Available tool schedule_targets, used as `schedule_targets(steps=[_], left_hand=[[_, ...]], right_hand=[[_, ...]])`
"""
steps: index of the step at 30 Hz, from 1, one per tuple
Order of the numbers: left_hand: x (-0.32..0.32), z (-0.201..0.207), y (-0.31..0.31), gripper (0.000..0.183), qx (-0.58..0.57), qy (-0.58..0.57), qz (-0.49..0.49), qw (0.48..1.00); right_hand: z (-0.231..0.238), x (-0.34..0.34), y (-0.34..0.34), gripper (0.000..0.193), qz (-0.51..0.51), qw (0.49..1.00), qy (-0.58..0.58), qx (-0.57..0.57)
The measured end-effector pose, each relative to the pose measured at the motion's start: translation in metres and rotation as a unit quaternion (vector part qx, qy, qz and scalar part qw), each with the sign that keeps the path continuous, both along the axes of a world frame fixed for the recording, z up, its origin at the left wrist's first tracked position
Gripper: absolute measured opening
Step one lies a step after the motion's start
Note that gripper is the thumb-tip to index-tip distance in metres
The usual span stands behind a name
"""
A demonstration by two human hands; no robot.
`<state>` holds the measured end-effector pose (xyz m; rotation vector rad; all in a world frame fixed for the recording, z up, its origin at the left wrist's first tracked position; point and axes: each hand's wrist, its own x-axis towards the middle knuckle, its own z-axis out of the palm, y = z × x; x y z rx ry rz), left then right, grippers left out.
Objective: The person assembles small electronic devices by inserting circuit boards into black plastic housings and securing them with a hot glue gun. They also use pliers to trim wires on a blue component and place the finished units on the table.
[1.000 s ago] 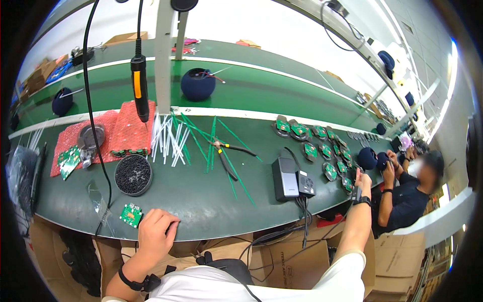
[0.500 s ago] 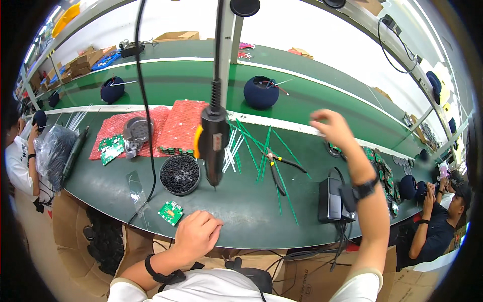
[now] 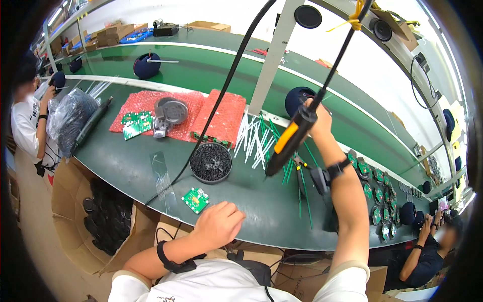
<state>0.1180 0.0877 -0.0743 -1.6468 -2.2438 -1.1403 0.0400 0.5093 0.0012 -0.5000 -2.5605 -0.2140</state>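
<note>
Right hand (image 3: pixel 318 120) on hanging screwdriver (image 3: pixel 290 137) above long green workbench (image 3: pixel 251 194).

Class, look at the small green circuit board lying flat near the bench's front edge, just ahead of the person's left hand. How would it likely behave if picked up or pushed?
The small green circuit board is thin and flat, so it is probably light and stiff. Lying flat on the smooth green bench top, it would likely slide, not roll or tip. The small parts on its face suggest gripping it by the edges; the left hand rests close by.

Right hand (image 3: pixel 318 115) raised, fingers closed (gripping); left hand (image 3: pixel 217 224) resting, loosely curled.
</note>
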Motion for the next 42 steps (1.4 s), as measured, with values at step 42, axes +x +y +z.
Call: schedule_targets(steps=[42], left_hand=[[-0.002, 0.101, 0.039, 0.035, -0.054, -0.154, -0.137, 0.977]], right_hand=[[-0.025, 0.272, -0.193, 0.016, 0.165, 0.598, 0.19, -0.761]])
